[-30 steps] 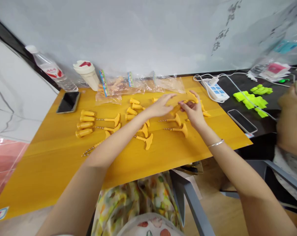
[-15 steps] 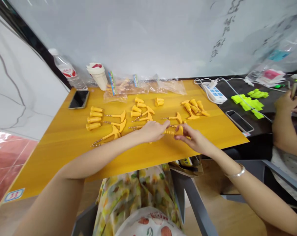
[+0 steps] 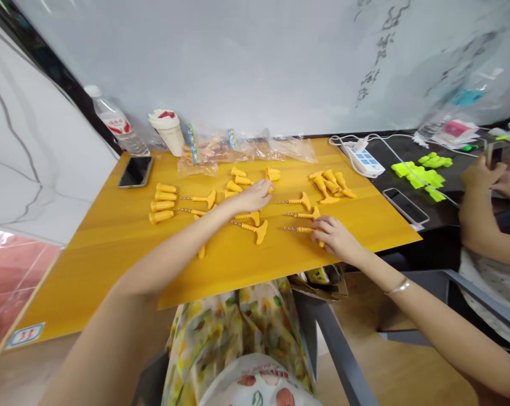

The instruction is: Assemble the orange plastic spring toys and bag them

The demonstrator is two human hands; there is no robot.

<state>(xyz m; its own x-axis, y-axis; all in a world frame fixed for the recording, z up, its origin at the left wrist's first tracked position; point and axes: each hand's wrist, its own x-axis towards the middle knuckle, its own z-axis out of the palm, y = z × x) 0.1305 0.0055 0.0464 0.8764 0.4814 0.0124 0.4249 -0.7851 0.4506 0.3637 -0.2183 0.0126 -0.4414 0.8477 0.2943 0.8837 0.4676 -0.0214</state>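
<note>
My left hand (image 3: 256, 195) reaches over the table with its fingers closed on a yellow plastic corkscrew sheath (image 3: 270, 190), mostly hidden by the fingertips. Just beyond it stand similar sheaths (image 3: 273, 173). My right hand (image 3: 334, 238) has its fingers round the T-shaped handle of a yellow corkscrew (image 3: 302, 229), whose metal spiral points left along the tabletop. Two more bare corkscrews (image 3: 299, 201) lie above that one in a column. Under and beside my left forearm are several other corkscrews (image 3: 255, 228), partly covered.
Sheathed corkscrews (image 3: 331, 186) are heaped at the right of the yellow table (image 3: 111, 265). Three sheaths (image 3: 162, 204) lie at left, near a phone (image 3: 135, 171), a bottle (image 3: 118, 124) and a cup (image 3: 167, 131). Plastic bags (image 3: 246, 148) line the back. A power strip (image 3: 363, 160) and another person's hands (image 3: 487, 172) are right.
My hands have parted. The left has moved away from me and left with the sheath; the right has lowered the bared corkscrew to the table below two others.
</note>
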